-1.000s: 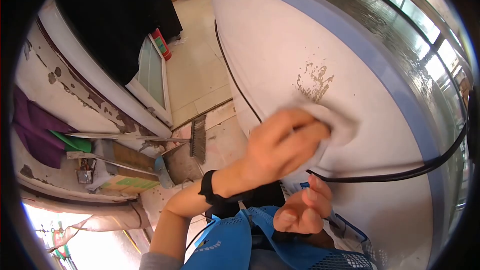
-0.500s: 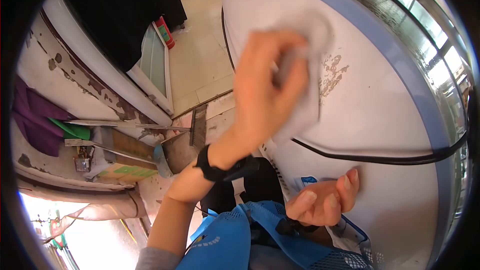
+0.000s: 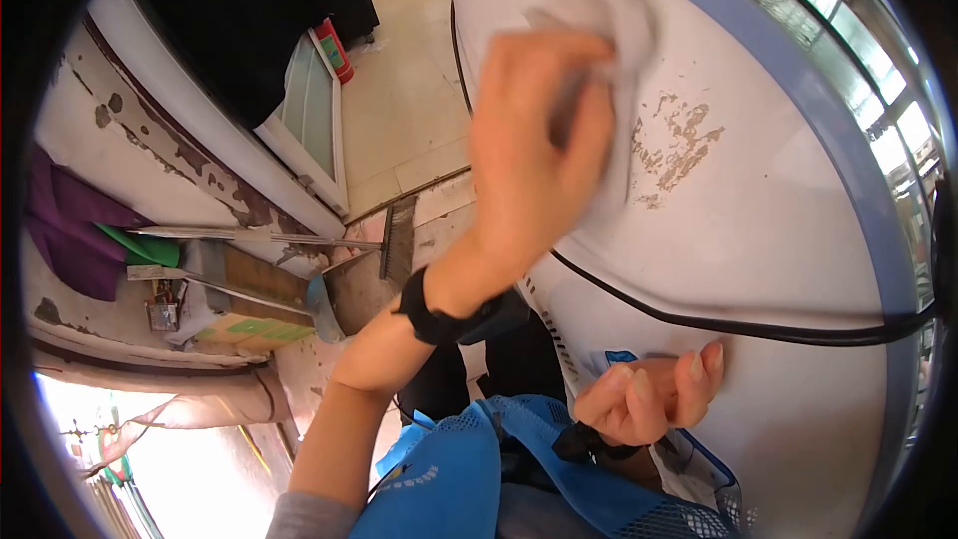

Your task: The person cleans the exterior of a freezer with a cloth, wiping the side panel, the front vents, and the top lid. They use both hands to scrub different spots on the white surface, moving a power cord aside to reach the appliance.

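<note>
My left hand [image 3: 534,130], wearing a black watch [image 3: 459,309], is closed on a pale grey-white cloth [image 3: 624,25]. The cloth is pressed against a large curved white panel [image 3: 788,230] and is partly hidden behind the fingers. Just right of the cloth, a patch of flaky brown residue [image 3: 674,140] marks the panel. My right hand [image 3: 649,399] hangs low in front of the panel, palm up, fingers loosely curled and apart with nothing in them. A black cable [image 3: 718,322] runs across the panel between my hands.
A blue-purple border [image 3: 808,80] edges the panel, with glass beyond. On the left are a broom [image 3: 397,240], a dustpan [image 3: 324,309], a cardboard box [image 3: 249,329] and a purple cloth [image 3: 75,230]. A red fire extinguisher [image 3: 334,50] stands by a doorway.
My left hand and the cloth have moved slightly up along the panel, showing more of the brown patch. My right hand is almost unmoved. The view has shifted a little.
</note>
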Available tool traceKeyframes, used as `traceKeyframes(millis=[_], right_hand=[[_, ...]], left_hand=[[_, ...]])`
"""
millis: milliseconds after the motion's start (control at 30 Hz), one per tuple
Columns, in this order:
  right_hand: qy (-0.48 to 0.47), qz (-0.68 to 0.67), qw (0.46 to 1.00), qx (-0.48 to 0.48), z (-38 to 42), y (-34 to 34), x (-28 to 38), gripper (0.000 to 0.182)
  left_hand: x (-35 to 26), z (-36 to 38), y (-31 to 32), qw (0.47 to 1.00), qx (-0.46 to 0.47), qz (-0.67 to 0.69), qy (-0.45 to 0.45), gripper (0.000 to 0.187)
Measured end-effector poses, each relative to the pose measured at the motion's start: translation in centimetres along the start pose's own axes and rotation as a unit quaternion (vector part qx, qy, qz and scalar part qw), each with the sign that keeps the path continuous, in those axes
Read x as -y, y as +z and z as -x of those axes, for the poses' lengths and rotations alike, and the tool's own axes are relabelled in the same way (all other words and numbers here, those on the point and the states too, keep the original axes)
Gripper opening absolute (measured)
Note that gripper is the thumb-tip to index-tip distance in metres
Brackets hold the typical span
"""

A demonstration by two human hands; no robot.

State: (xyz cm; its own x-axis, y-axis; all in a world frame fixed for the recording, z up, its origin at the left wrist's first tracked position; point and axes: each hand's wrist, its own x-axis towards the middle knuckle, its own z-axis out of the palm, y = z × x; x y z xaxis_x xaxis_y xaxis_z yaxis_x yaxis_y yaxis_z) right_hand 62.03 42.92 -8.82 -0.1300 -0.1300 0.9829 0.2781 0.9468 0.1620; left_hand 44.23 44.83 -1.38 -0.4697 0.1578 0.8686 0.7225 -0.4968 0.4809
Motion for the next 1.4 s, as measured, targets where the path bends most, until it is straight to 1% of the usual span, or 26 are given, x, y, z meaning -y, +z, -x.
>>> traceKeyframes(millis=[67,133,200,233,267,300,333,400,433,467,533,600,633,700,733,800,833,900,967,1033,1133,1167,1233,1300,1367,1400], right_hand=[[-0.010,-0.005,1.000,-0.010,0.1,0.4,-0.3,0.031],[-0.018,-0.013,1.000,-0.015,0.2,0.3,-0.3,0.031],[-0.025,-0.028,0.999,-0.005,0.3,-0.1,-0.4,0.035],[-0.019,-0.035,0.999,0.009,0.8,-0.5,-0.4,0.041],[-0.020,-0.040,0.999,0.013,1.4,-0.8,0.5,0.041],[0.099,-0.076,0.991,0.048,2.2,-0.8,2.1,0.043],[0.217,-0.110,0.966,0.084,2.9,-0.7,3.3,0.045],[0.335,-0.213,0.899,0.182,4.7,0.2,4.6,0.050],[0.404,-0.246,0.848,0.239,4.8,1.1,5.4,0.054],[0.595,-0.326,0.707,0.201,5.1,3.7,6.0,0.057],[0.589,-0.352,0.697,0.208,5.6,6.3,5.3,0.059],[0.583,-0.399,0.683,0.185,5.0,8.6,5.0,0.041],[0.582,-0.402,0.680,0.193,4.5,9.5,4.6,0.041],[0.544,-0.415,0.715,0.143,2.9,10.6,3.6,0.029],[0.494,-0.388,0.770,0.111,1.6,10.9,3.3,0.030],[0.406,-0.405,0.818,0.042,0.2,10.7,2.6,0.035],[0.404,-0.410,0.816,0.054,-0.3,10.6,2.3,0.035],[0.360,-0.366,0.856,0.061,-0.9,10.2,1.9,0.042],[0.352,-0.345,0.866,0.083,-0.8,10.1,1.5,0.044],[0.358,-0.315,0.873,0.101,-0.3,9.4,1.6,0.048],[0.337,-0.339,0.875,0.075,0.7,9.2,1.4,0.048],[0.321,-0.315,0.889,0.084,0.9,9.3,1.4,0.050],[0.314,-0.317,0.886,0.122,1.2,9.2,1.0,0.054],[0.296,-0.297,0.895,0.155,1.4,9.6,1.1,0.059],[0.300,-0.265,0.902,0.164,1.4,9.7,1.2,0.059],[0.306,-0.230,0.909,0.167,1.4,9.7,1.4,0.059]], left_hand=[[-1.6,2.9,-1.5,0.988,0.138,-0.025,0.065,0.023],[-1.3,4.8,-2.8,0.981,0.180,-0.039,0.059,0.021],[-0.3,5.7,-4.2,0.984,0.163,-0.023,-0.073,0.020],[0.6,6.2,-5.1,0.974,0.087,-0.017,-0.208,0.019],[1.3,6.2,-6.4,0.963,0.017,0.017,-0.267,0.019],[2.0,6.0,-7.6,0.944,-0.054,0.052,-0.322,0.019],[2.8,6.5,-8.7,0.943,-0.059,0.050,-0.325,0.019],[4.8,8.0,-10.4,0.927,-0.095,0.027,-0.361,0.020],[5.4,8.5,-10.8,0.925,-0.102,0.024,-0.365,0.020],[5.8,9.5,-11.7,0.920,-0.084,-0.008,-0.383,0.020],[7.0,10.3,-12.4,0.913,-0.068,-0.035,-0.401,0.020],[8.4,10.9,-13.1,0.908,-0.054,-0.041,-0.413,0.022],[9.0,11.0,-13.4,0.904,-0.048,-0.038,-0.423,0.023],[10.8,11.8,-13.9,0.902,-0.040,-0.063,-0.426,0.023],[11.9,12.5,-14.1,0.900,-0.024,-0.087,-0.426,0.024],[13.7,13.6,-13.2,0.913,-0.007,-0.122,-0.390,0.024],[13.7,13.7,-12.0,0.918,0.007,-0.130,-0.375,0.024],[12.4,14.0,-8.3,0.911,0.000,-0.042,-0.411,0.027],[8.6,14.0,-4.8,0.923,0.018,0.002,-0.385,0.026],[5.1,15.1,-3.3,0.973,0.049,-0.041,-0.222,0.030],[2.7,18.5,-3.3,0.979,0.092,0.025,-0.178,0.029],[3.8,19.3,-3.3,0.979,0.088,0.026,-0.184,0.029],[8.7,20.9,-2.8,0.956,-0.020,-0.090,-0.278,0.027],[14.2,23.4,-2.9,0.898,-0.099,-0.099,-0.417,0.024],[17.7,26.1,-3.8,0.857,-0.089,-0.086,-0.501,0.026],[17.4,26.4,-4.0,0.855,-0.089,-0.086,-0.504,0.026]])
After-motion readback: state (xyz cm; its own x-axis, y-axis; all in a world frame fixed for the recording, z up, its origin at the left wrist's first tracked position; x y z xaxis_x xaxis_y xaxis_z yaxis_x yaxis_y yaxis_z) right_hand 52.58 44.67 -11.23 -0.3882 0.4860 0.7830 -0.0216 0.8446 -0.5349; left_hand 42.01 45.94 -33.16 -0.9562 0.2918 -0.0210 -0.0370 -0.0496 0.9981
